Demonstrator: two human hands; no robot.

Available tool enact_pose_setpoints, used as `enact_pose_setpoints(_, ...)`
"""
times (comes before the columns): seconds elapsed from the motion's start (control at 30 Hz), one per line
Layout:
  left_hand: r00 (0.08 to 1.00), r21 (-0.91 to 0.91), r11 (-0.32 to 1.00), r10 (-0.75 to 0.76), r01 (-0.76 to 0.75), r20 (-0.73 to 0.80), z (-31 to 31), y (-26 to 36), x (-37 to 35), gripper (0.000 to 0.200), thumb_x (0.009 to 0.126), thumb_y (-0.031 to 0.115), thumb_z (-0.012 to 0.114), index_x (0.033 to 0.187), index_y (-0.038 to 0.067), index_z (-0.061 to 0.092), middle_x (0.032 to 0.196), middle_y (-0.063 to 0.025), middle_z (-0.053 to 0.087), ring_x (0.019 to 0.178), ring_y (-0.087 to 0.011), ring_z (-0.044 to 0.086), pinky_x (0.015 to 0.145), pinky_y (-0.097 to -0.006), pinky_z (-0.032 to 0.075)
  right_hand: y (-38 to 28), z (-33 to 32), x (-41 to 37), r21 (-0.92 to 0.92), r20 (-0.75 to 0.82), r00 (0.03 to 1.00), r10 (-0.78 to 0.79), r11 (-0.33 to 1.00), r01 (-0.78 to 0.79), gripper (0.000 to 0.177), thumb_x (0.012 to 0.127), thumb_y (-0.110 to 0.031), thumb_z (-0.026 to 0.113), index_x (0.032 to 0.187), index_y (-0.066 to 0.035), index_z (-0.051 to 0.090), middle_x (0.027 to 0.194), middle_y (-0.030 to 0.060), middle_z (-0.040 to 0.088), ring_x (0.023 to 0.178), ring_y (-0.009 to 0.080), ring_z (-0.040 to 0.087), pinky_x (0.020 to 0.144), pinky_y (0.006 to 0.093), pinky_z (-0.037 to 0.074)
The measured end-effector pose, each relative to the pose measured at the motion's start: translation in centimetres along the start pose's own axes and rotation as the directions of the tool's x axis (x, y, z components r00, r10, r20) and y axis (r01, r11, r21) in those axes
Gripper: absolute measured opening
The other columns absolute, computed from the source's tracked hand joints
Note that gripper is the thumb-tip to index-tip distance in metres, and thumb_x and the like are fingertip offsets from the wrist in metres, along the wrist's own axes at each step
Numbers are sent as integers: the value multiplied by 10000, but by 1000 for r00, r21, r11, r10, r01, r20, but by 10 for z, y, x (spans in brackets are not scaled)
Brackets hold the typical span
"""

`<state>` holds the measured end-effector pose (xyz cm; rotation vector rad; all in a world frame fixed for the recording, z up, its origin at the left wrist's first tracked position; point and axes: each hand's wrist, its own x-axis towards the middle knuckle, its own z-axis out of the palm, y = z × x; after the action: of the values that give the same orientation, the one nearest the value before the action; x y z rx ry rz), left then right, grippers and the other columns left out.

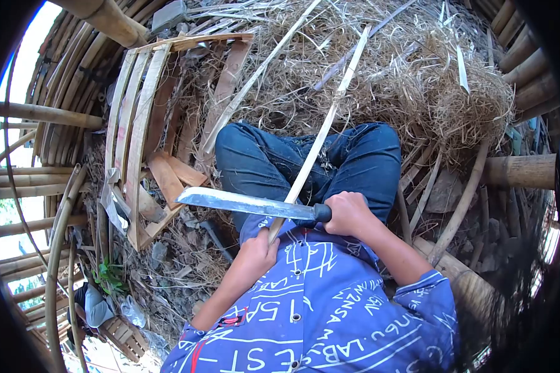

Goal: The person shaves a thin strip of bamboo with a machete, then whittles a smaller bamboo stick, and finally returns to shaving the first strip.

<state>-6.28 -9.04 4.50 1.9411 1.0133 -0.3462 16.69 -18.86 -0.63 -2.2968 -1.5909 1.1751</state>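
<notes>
My right hand (347,214) is wrapped round the dark handle of a machete (249,204), whose long blade points left across my lap. Closed near its lower end, my left hand (259,253) grips a pale bamboo strip (320,138). The strip runs from my belly up between my knees, with its far end over the shavings. The blade crosses the strip just above my left hand, overlapping it in this view. My legs in dark jeans (252,158) are folded beneath.
A heap of bamboo shavings (410,87) lies in front of me. Left of my knee stands a wooden slatted frame (130,124); another split strip (261,71) lies beside it. Bamboo poles (519,171) border the right side, and a bamboo wall (31,177) the left.
</notes>
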Motion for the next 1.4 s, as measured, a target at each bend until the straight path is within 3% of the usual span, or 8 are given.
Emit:
enact_pose_setpoints(0.1, 997, 13, 997, -78, 78, 7, -2, 3, -1, 252, 926, 197, 559, 989, -45, 524, 764, -333, 602, 778, -521, 588, 664, -566, 455, 0, -1, 2, -24, -13, 1000, -17, 1000, 17, 221, 594, -253, 674, 745, -97, 721, 767, 167, 695, 771, 350, 684, 722, 447, 539)
enact_pose_setpoints(0.3, 998, 10, 998, -58, 57, 7, -1, -1, -1, 264, 931, 204, 558, 1025, -39, 512, 746, -332, 601, 760, -520, 592, 655, -564, 456, 12, -1, 2, -34, -113, 993, -15, 999, 12, 168, 573, -232, 656, 673, -101, 689, 699, 175, 669, 717, 372, 665, 687, 464, 533)
enact_pose_setpoints(0.37, 1000, 18, 1000, 22, -22, -17, 0, -1, -1, 254, 931, 177, 555, 942, -68, 488, 654, -327, 586, 666, -503, 607, 599, -569, 471, 14, -3, 3, -29, -112, 994, -8, 1000, 5, 168, 571, -238, 658, 664, -100, 683, 689, 175, 665, 710, 375, 663, 683, 467, 533)
enact_pose_setpoints(0.67, 1000, 12, 1000, -10, 10, 2, 4, -12, 0, 254, 931, 200, 563, 998, -33, 491, 720, -323, 600, 741, -509, 602, 644, -562, 460, 21, -1, 6, -42, -158, 987, -42, 998, 36, 171, 550, -233, 667, 655, -97, 678, 673, 183, 654, 698, 384, 654, 677, 473, 526)
enact_pose_setpoints(1.2, 999, 14, 999, -34, 34, 3, 0, -2, -8, 241, 937, 184, 558, 954, -36, 462, 687, -321, 585, 699, -505, 598, 609, -563, 454, 43, -14, 0, -97, -107, 993, 41, 994, -51, 205, 593, -247, 674, 726, -96, 715, 735, 179, 681, 750, 360, 675, 710, 454, 539)
enact_pose_setpoints(1.3, 997, 27, 997, -75, 76, -13, -5, -5, -12, 245, 940, 188, 557, 946, -39, 464, 692, -319, 588, 701, -501, 600, 605, -560, 457, 74, -22, -1, -121, -247, 951, 188, 967, -223, 207, 642, -262, 672, 740, -85, 715, 763, 177, 689, 776, 361, 678, 743, 458, 546)
enact_pose_setpoints(1.33, 1000, 29, 999, -24, 24, -10, -4, -6, -13, 251, 939, 195, 547, 936, -41, 462, 682, -321, 589, 681, -503, 601, 610, -568, 467, 90, -26, 0, -91, -286, 921, 263, 950, -299, 206, 654, -264, 669, 745, -84, 715, 771, 176, 692, 783, 362, 679, 753, 460, 548)
enact_pose_setpoints(1.4, 1000, 25, 999, 26, -26, -8, -2, -6, -15, 258, 938, 202, 538, 926, -43, 459, 672, -324, 591, 662, -505, 601, 616, -576, 477, 103, -33, 3, -133, -299, 917, 264, 940, -314, 191, 669, -253, 656, 750, -91, 716, 780, 179, 693, 790, 365, 678, 753, 470, 545)
